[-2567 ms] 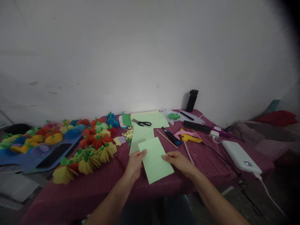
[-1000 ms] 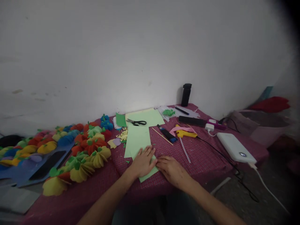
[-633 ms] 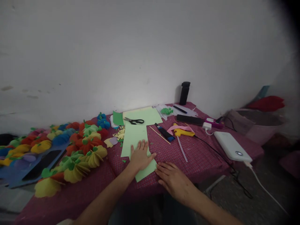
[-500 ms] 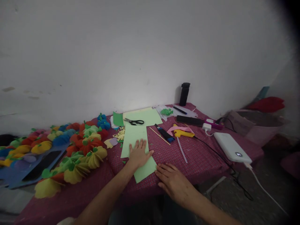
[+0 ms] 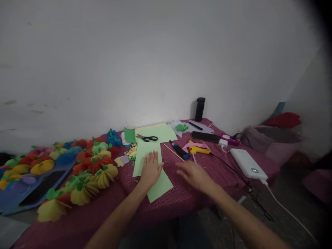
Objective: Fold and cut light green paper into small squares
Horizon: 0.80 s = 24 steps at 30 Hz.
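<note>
My left hand lies flat with fingers stretched on light green paper in the middle of the table. A second light green piece shows below it, turned at an angle; my hand hides whether the two are joined. To the right, my right hand hovers over the tablecloth, fingers stretched forward and holding nothing. Close beyond it are a blue-and-black cutter-like tool, a thin wooden stick and a yellow glue gun with a pink strip across it. Black-handled scissors rest behind the paper.
Colourful pumpkin-like paper shapes crowd the left side around a dark phone. At the right are a white power bank, cables and a purple power strip. A black bottle stands against the wall.
My right hand has lifted from the paper's lower right corner and moved up and to the right. My left hand stays on the paper. The whole view has shifted slightly.
</note>
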### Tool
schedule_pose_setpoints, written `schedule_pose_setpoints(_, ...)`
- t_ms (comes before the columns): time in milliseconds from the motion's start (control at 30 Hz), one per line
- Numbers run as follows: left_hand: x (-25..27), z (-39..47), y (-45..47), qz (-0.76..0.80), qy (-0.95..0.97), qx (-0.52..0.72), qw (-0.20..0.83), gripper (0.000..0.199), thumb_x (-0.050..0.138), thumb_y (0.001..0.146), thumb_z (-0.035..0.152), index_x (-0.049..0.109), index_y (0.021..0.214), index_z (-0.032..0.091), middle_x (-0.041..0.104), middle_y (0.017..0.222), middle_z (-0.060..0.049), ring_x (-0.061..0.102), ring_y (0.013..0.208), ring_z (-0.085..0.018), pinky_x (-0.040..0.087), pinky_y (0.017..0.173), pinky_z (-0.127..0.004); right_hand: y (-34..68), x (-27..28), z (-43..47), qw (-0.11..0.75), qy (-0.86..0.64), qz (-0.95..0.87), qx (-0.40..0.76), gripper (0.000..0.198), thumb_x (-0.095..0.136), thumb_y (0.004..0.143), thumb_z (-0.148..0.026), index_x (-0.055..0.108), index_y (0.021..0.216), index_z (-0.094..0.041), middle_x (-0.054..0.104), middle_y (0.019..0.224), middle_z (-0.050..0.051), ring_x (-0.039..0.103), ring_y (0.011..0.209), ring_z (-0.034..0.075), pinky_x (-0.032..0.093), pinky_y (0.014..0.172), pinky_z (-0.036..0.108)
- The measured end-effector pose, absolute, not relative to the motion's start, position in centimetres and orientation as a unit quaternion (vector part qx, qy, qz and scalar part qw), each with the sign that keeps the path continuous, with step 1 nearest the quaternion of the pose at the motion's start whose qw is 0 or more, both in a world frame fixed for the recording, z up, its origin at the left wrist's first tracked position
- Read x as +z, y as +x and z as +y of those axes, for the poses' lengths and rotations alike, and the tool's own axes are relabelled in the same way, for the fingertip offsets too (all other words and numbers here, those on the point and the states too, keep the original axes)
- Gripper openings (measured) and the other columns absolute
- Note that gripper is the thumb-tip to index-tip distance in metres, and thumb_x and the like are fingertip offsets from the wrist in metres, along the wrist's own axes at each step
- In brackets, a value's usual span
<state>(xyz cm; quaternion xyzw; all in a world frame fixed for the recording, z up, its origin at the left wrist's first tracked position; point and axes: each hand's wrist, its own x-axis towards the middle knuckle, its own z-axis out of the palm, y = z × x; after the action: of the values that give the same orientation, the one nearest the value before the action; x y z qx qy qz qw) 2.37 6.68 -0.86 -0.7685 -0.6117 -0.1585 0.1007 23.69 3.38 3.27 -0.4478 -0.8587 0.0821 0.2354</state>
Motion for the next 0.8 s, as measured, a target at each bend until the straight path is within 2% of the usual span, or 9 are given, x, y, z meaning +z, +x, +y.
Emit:
schedule_pose_setpoints(67,-0.7,6.0,2.5,-0.578,-0.796,-0.156,0.088,0.049,0.018,0.089,0.035,0.035,0.128,0.008,0.034,0.134,-0.012,0.022,0.127,-0.02,0.014,0.104,-0.036,23.5,3.3,6.8,0.25,-0.525,-0.813,0.022,0.03,0.04,0.085,-0.029,0.052,0.11,-0.017,0.059,0.105,0.009,0.051,0.099,0.021,0.035,0.085,0.032)
schedule_pose_setpoints(133,-0.8,5.6,3.0,-0.575,-0.802,-0.147,0.07,0.049,0.018,0.089,0.033,0.038,0.125,0.006,0.037,0.133,-0.014,0.026,0.125,-0.02,0.016,0.103,-0.035,23.0,2.9,9.7,0.213,-0.595,-0.775,0.006,0.032,0.046,0.082,-0.029,0.051,0.11,-0.015,0.057,0.106,0.011,0.048,0.102,0.023,0.032,0.087,0.033)
schedule_pose_setpoints(267,-1.9,5.5,4.3,-0.598,-0.794,-0.111,0.023,0.06,0.021,0.087,0.045,0.032,0.128,0.003,0.031,0.135,-0.018,0.022,0.126,-0.026,0.017,0.102,-0.041,22.3,1.3,12.8,0.189,-0.624,-0.758,0.02,0.028,0.053,0.077,-0.027,0.056,0.1,-0.012,0.06,0.098,0.015,0.053,0.095,0.025,0.036,0.081,0.034)
schedule_pose_setpoints(400,-2.4,5.3,4.9,-0.604,-0.791,-0.093,0.026,0.066,0.02,0.083,0.055,0.026,0.133,0.012,0.024,0.138,-0.015,0.013,0.128,-0.03,0.008,0.101,-0.051,22.3,0.3,13.7,0.191,-0.624,-0.756,0.047,0.03,0.057,0.075,-0.028,0.056,0.1,-0.011,0.061,0.096,0.016,0.054,0.093,0.025,0.038,0.078,0.032)
schedule_pose_setpoints(533,-1.1,4.9,4.8,-0.59,-0.802,-0.095,0.006,0.066,0.021,0.082,0.058,0.019,0.135,0.019,0.018,0.141,-0.012,0.009,0.129,-0.03,0.007,0.1,-0.053,22.7,0.8,14.2,0.228,-0.613,-0.752,0.083,0.034,0.057,0.073,-0.026,0.057,0.101,-0.007,0.062,0.095,0.017,0.056,0.092,0.026,0.038,0.078,0.032)
schedule_pose_setpoints(633,0.9,4.0,3.4,-0.543,-0.828,-0.132,-0.058,0.06,0.022,0.085,0.052,0.02,0.135,0.018,0.017,0.142,-0.009,0.012,0.129,-0.023,0.015,0.102,-0.044,23.0,2.2,13.8,0.274,-0.604,-0.741,0.105,0.035,0.053,0.072,-0.021,0.056,0.104,-0.005,0.062,0.097,0.017,0.056,0.092,0.025,0.038,0.079,0.032)
schedule_pose_setpoints(667,1.6,3.6,2.5,-0.525,-0.834,-0.148,-0.085,0.057,0.023,0.086,0.048,0.023,0.134,0.018,0.021,0.14,-0.009,0.014,0.129,-0.02,0.018,0.103,-0.039,23.2,2.7,13.4,0.29,-0.602,-0.736,0.109,0.037,0.052,0.072,-0.02,0.055,0.105,-0.006,0.061,0.1,0.017,0.055,0.094,0.025,0.038,0.081,0.033)
schedule_pose_setpoints(733,3.0,2.3,0.5,-0.479,-0.856,-0.144,-0.129,0.052,0.037,0.083,0.043,0.033,0.13,0.022,0.027,0.139,-0.005,0.018,0.128,-0.018,0.019,0.103,-0.036,23.7,3.5,12.2,0.324,-0.593,-0.727,0.12,0.039,0.049,0.072,-0.021,0.053,0.109,-0.008,0.058,0.107,0.015,0.053,0.098,0.023,0.038,0.085,0.032)
schedule_pose_setpoints(800,4.0,0.7,-1.7,-0.447,-0.871,-0.118,-0.164,0.052,0.047,0.079,0.039,0.035,0.128,0.026,0.025,0.139,-0.003,0.018,0.128,-0.02,0.019,0.103,-0.038,24.4,4.1,10.1,0.363,-0.575,-0.715,0.165,0.039,0.042,0.076,-0.025,0.051,0.111,-0.011,0.059,0.106,0.012,0.055,0.094,0.019,0.042,0.08,0.028)
